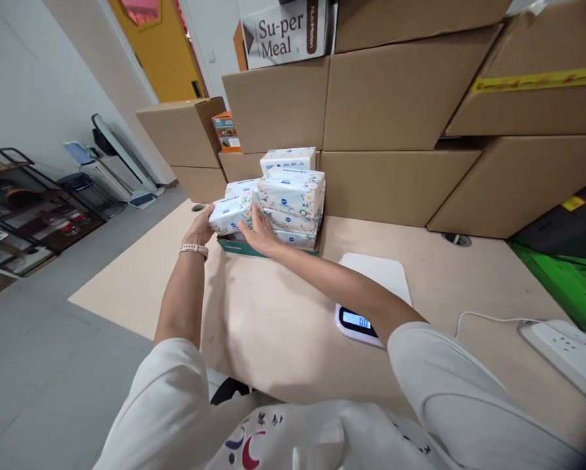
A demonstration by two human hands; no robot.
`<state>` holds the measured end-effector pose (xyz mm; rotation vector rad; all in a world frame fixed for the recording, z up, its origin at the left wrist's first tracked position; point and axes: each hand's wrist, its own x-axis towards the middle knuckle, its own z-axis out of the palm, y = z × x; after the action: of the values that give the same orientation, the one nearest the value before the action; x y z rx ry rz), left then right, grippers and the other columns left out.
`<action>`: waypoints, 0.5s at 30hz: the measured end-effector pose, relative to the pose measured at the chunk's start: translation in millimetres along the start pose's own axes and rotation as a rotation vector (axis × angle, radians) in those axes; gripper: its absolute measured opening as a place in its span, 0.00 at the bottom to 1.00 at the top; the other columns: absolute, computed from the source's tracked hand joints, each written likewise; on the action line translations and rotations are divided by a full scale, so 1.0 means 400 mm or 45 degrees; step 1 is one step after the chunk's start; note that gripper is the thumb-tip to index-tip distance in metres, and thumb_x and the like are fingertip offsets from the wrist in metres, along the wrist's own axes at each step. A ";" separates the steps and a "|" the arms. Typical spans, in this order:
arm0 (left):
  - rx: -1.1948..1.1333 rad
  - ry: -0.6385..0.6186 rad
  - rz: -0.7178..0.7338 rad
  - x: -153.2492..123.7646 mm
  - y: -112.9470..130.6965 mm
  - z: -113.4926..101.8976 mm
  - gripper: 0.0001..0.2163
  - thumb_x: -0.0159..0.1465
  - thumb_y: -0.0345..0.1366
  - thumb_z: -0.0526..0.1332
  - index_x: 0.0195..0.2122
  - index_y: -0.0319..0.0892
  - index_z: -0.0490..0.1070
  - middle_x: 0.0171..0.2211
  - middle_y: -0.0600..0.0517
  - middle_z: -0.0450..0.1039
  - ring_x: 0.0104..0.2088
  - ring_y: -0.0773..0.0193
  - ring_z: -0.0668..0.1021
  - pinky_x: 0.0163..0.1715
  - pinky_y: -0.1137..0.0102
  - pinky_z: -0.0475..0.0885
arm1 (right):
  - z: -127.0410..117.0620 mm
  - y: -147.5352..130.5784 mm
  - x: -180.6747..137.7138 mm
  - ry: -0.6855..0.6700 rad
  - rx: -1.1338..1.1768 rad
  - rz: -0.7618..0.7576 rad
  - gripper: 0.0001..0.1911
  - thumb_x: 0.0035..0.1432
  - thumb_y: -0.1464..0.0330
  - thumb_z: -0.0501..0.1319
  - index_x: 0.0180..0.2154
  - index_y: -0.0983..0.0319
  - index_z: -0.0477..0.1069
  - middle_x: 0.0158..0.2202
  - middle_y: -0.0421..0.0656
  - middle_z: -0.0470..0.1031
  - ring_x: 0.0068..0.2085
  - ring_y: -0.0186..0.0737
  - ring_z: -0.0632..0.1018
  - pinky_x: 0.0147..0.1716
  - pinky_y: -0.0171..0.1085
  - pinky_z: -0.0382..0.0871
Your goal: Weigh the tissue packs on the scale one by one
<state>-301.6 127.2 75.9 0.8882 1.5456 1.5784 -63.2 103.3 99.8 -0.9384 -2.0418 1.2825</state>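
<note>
Between my two hands is a tissue pack point(231, 212), white with a small floral print. My left hand point(199, 225) grips its left end, and a pink watch strap circles that wrist. Across its right end lies my right hand point(260, 230), fingers pressed against the wrapper. More packs of the same kind are stacked beside and behind it, including a top pack point(291, 190) on the right and a rear pack point(289, 158). They sit in a low green tray point(244, 248), whose front wall is partly hidden by my right hand.
A kitchen scale point(361, 322) reading about zero lies under my right forearm. Large cardboard boxes point(381, 183) form a wall along the table's back. A power strip point(567, 352) with a white cable sits at right. A shelf rack point(32, 209) stands left on the floor.
</note>
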 end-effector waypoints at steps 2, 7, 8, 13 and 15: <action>-0.065 0.032 -0.037 -0.012 -0.002 0.007 0.15 0.72 0.50 0.63 0.44 0.41 0.73 0.45 0.44 0.86 0.58 0.52 0.83 0.64 0.57 0.76 | 0.007 -0.014 0.016 0.016 0.010 0.075 0.51 0.74 0.50 0.52 0.81 0.74 0.34 0.85 0.53 0.32 0.85 0.51 0.40 0.84 0.49 0.33; -0.379 -0.011 0.285 -0.160 0.051 0.029 0.20 0.67 0.53 0.65 0.47 0.41 0.78 0.55 0.45 0.85 0.66 0.47 0.80 0.69 0.56 0.75 | 0.000 -0.054 -0.043 -0.003 -0.022 -0.045 0.54 0.72 0.49 0.54 0.80 0.73 0.32 0.84 0.55 0.34 0.85 0.53 0.42 0.84 0.53 0.39; -0.421 -0.033 0.404 -0.214 0.074 0.037 0.20 0.66 0.54 0.66 0.47 0.42 0.79 0.57 0.46 0.85 0.69 0.46 0.78 0.70 0.56 0.74 | -0.007 -0.061 -0.080 0.001 -0.073 -0.190 0.54 0.72 0.49 0.54 0.80 0.73 0.32 0.84 0.54 0.33 0.85 0.51 0.41 0.84 0.52 0.38; -0.469 -0.141 0.843 -0.517 0.186 0.131 0.13 0.65 0.52 0.68 0.43 0.52 0.84 0.60 0.60 0.83 0.78 0.50 0.66 0.78 0.59 0.67 | -0.088 -0.052 -0.334 0.307 -0.453 -1.004 0.48 0.75 0.52 0.52 0.81 0.52 0.23 0.85 0.38 0.34 0.85 0.49 0.40 0.84 0.59 0.40; -0.489 -0.240 0.831 -0.607 0.198 0.198 0.12 0.66 0.51 0.68 0.44 0.53 0.85 0.61 0.60 0.82 0.79 0.51 0.64 0.79 0.61 0.65 | -0.143 -0.019 -0.436 0.472 -0.549 -1.201 0.50 0.74 0.51 0.53 0.80 0.43 0.19 0.85 0.28 0.30 0.85 0.51 0.42 0.84 0.62 0.43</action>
<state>-118.0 -46.6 162.7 1.3465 0.8035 2.0733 83.3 -6.2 115.0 -0.2339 -2.0542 0.1608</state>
